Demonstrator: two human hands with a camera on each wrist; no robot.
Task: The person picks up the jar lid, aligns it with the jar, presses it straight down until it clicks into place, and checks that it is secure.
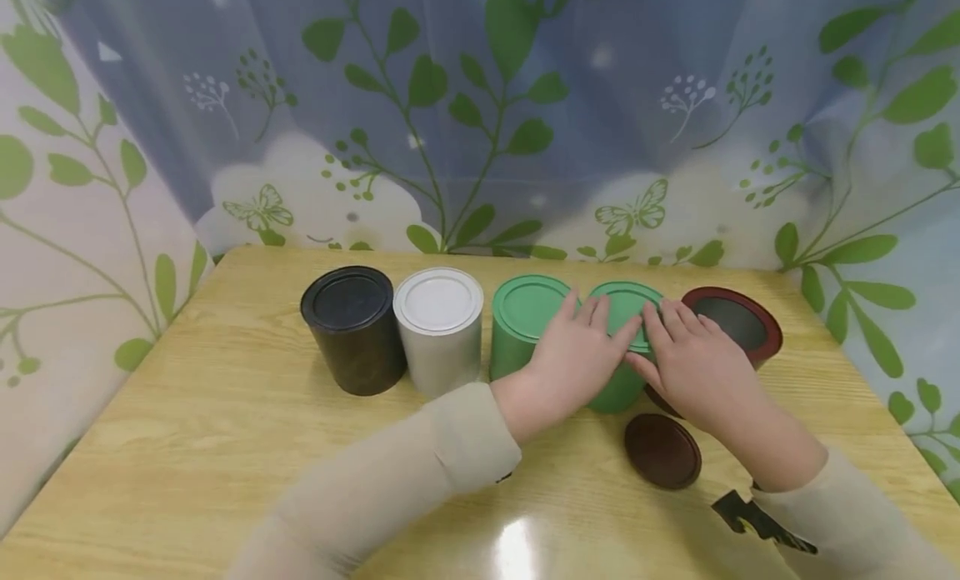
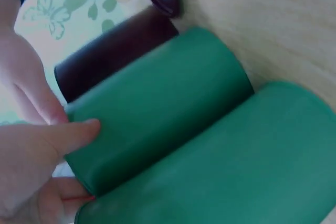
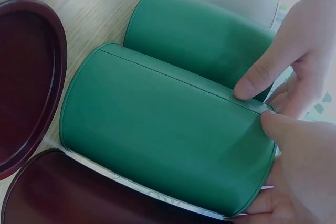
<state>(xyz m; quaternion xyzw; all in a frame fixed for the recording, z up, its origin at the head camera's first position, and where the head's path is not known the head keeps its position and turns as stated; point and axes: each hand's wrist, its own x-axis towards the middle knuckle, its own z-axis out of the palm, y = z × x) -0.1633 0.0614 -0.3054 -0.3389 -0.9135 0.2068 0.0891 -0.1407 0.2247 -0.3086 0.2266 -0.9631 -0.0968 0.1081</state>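
Both hands are at the rim of a green lidded canister [image 1: 618, 392], the right one of two that stand side by side. The left hand [image 1: 566, 355] lays its fingers over the lid, and its thumb presses the side just below the rim. From the right, the right hand [image 1: 708, 380] holds the same rim, thumb on the near side and fingers on the lid. The other green canister [image 1: 525, 305] stands to its left, lid on. Beside the right hand is a dark red canister [image 1: 770, 338] without its lid, partly hidden by that hand. A dark red lid [image 1: 663, 452] lies on the table in front.
A white canister [image 1: 438, 301] and a black canister [image 1: 352, 301], both lidded, stand in the row to the left. Everything rests on a light wooden table [image 1: 187, 447]. Behind it hangs a leaf-patterned curtain [image 1: 480, 105], which also covers both sides.
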